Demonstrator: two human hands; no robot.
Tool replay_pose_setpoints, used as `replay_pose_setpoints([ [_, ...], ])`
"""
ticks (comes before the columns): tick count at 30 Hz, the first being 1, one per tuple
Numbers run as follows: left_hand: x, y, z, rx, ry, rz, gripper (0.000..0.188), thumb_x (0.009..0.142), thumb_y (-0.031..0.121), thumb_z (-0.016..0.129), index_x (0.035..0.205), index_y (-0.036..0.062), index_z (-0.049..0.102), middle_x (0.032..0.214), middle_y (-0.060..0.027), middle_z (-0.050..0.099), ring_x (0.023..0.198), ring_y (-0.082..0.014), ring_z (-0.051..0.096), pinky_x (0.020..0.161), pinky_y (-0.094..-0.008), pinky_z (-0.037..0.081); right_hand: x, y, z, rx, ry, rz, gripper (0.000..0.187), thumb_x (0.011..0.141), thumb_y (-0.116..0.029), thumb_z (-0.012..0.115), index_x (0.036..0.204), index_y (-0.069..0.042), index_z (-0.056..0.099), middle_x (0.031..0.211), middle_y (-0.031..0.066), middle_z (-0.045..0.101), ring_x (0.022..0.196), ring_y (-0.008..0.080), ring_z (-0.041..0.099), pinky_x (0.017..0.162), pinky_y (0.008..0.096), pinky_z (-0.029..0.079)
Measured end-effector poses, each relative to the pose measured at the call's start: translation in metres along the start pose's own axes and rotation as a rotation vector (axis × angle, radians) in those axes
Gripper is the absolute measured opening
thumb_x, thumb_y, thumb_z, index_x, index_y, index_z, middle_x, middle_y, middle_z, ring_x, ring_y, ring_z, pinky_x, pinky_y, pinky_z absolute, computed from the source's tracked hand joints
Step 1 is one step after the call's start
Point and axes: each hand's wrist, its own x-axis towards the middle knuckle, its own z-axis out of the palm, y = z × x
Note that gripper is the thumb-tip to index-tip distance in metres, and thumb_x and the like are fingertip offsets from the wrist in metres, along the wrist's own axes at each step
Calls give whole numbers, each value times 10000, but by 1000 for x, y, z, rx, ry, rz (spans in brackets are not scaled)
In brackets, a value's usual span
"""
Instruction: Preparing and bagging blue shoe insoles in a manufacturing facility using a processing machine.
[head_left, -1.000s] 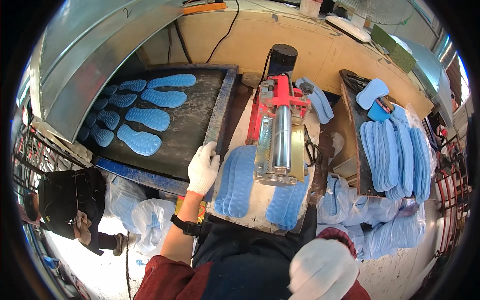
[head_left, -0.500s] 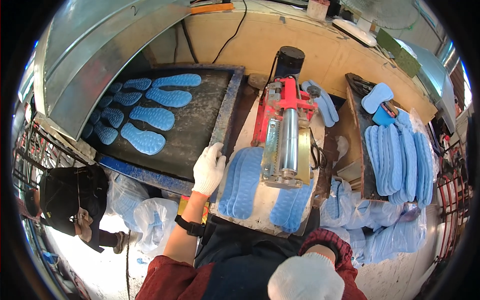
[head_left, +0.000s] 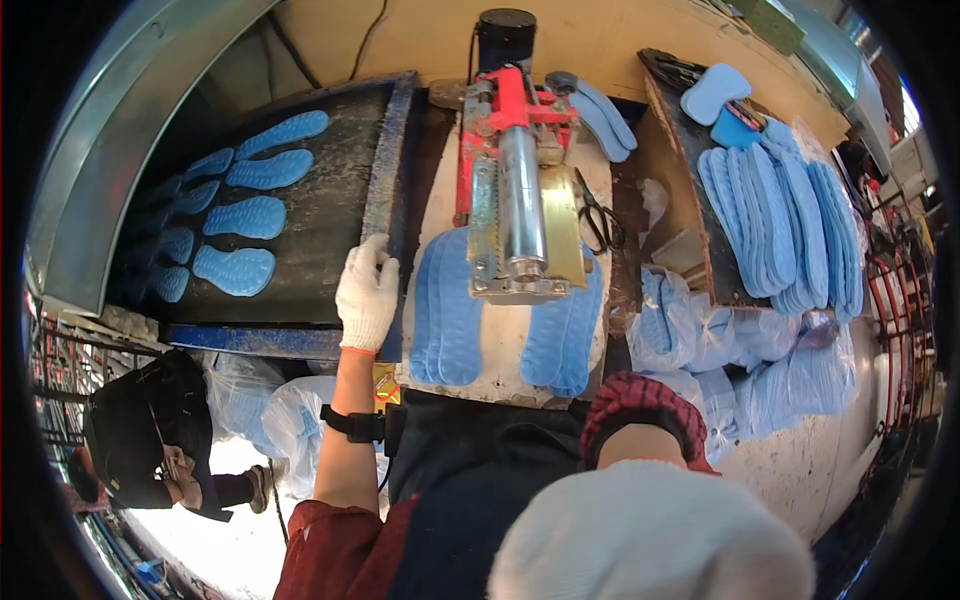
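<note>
My left hand, in a white knit glove, rests on the worn blue rim of the black conveyor belt. Its fingers are loosely bent and slightly apart, with nothing in them. Close to the camera is my right hand, also gloved; its back fills the lower right and its fingers are hidden. Between and beyond the hands stands a red roller machine with a shiny metal roller. Blue insoles lie in two groups before it, a left stack and a right stack. More blue insoles lie spread on the belt.
A metal hood covers the belt's left part. At right, a side table bears piled insoles, scissors lie beside the machine, and filled plastic bags sit below. A person in black is at the lower left.
The view has shifted, so the machine and tables appear higher and further left. Belt insoles sit deeper under the hood. My right hand has come nearer the camera; my left stays on the rim.
</note>
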Motion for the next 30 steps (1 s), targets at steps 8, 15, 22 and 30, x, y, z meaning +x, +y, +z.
replay_pose_setpoints([
  [8,1,2,-1,14,-29,-4,311,883,62,605,1193,51,604,942,-86,612,798,-215,598,737,-321,486,-15,-1,10,-11,61,125,180,956,-202,545,1023,-44,602,712,55,542,572,186,499,499,314,393],
  [15,1,3,0,1,20,-18,308,857,80,627,1163,98,606,919,-90,615,807,-274,620,714,-370,495,-131,-9,-53,116,1076,804,217,978,-180,530,1068,6,598,839,140,651,667,207,608,660,341,518],
  [22,1,3,1,16,-7,-12,296,858,80,622,1154,84,612,936,-106,626,848,-294,629,739,-378,502,-263,46,-57,-1243,762,1470,526,870,-292,691,1264,5,509,1099,199,667,969,331,663,850,391,516],
  [30,-1,6,-7,51,34,-14,270,851,145,616,1114,83,617,1034,-150,640,971,-348,626,837,-425,511,-270,82,-59,-1183,570,1466,557,771,-228,754,1255,-18,577,1027,204,693,915,343,675,815,415,514],
])
